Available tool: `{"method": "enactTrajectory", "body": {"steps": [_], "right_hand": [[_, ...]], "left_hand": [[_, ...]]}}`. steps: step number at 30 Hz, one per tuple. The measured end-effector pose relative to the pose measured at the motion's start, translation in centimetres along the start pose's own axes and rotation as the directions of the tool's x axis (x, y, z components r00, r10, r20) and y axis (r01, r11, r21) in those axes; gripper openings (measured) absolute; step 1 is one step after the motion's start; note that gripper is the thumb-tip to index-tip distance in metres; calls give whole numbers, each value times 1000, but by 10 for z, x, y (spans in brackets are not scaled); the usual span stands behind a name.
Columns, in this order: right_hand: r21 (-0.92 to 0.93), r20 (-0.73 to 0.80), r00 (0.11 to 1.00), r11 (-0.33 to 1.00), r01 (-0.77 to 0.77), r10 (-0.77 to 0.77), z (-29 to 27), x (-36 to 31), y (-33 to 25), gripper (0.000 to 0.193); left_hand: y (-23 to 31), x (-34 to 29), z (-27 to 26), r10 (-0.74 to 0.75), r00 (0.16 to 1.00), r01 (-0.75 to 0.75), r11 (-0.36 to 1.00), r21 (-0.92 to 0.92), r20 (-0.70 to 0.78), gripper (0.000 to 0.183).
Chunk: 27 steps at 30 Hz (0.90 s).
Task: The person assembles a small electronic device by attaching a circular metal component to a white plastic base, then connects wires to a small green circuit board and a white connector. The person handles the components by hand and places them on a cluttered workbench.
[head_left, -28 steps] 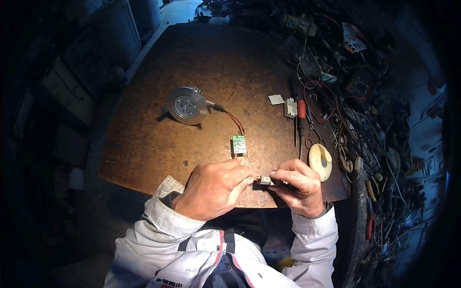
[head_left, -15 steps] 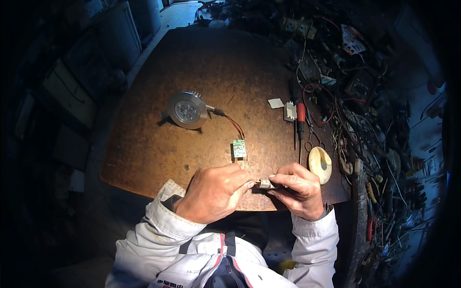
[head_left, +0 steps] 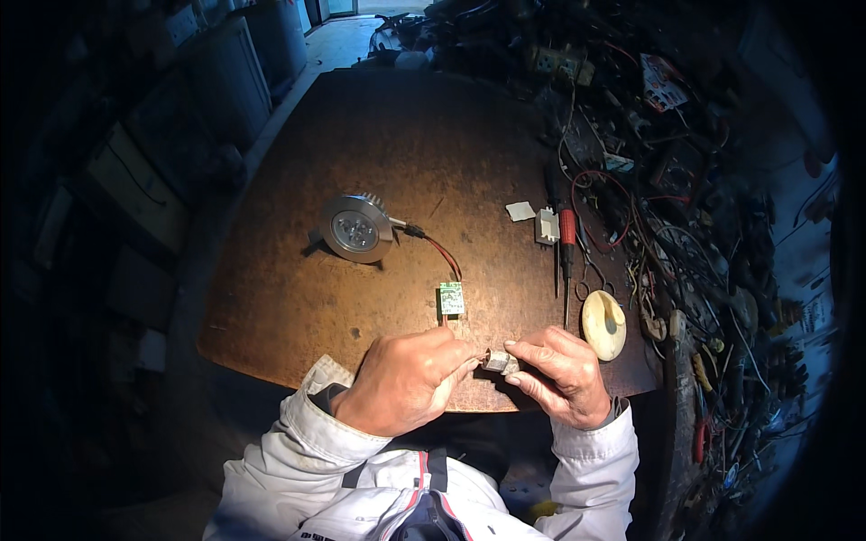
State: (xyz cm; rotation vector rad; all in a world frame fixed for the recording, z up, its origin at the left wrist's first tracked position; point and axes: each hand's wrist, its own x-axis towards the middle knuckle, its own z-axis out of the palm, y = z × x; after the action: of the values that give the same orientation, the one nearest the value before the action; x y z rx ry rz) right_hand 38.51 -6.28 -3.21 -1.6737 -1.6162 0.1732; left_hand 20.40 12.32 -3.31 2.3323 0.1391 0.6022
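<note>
Connector [head_left: 499,362], nearside of the circuit board [head_left: 451,298], is pinched by the right hand [head_left: 566,372]; left hand [head_left: 401,380] clamps wire [head_left: 444,321], join unclear. Lamp [head_left: 356,227] beyond is already wired.

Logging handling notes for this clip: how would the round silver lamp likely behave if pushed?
The lamp looks like ribbed metal, so probably stiff and fairly heavy for its size. Its round rim may let it rock. The thin red and dark wires would likely flex, perhaps tugging the green circuit board.
</note>
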Motion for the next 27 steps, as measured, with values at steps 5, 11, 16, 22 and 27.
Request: {"method": "enactTrajectory", "body": {"steps": [5, 11, 16, 22, 27], "right_hand": [[-5, -18, 1000, 1000, 8, -8, 2, -1, 1, 39], [-48, -73, 996, 998, 41, -45, 6, 1, 1, 42], [-130, -116, 990, 989, 67, -82, 9, 3, -2, 43], [-106, -138, 988, 993, 52, -67, 11, 1, -1, 41], [-98, -114, 991, 993, 59, -70, 8, -1, 2, 39]], "left_hand": [[0, -2, 0, -22, 1000, 22, 1000, 23, 11, 12], [2, 0, 0, -16, 1000, 16, 1000, 27, 13, 11], [2, 0, 0, -23, 1000, 23, 999, 36, 14, 11], [3, 0, 0, -51, 999, 51, 998, 20, 14, 13], [4, 1, 0, -57, 998, 57, 998, -16, -12, 20]]}}
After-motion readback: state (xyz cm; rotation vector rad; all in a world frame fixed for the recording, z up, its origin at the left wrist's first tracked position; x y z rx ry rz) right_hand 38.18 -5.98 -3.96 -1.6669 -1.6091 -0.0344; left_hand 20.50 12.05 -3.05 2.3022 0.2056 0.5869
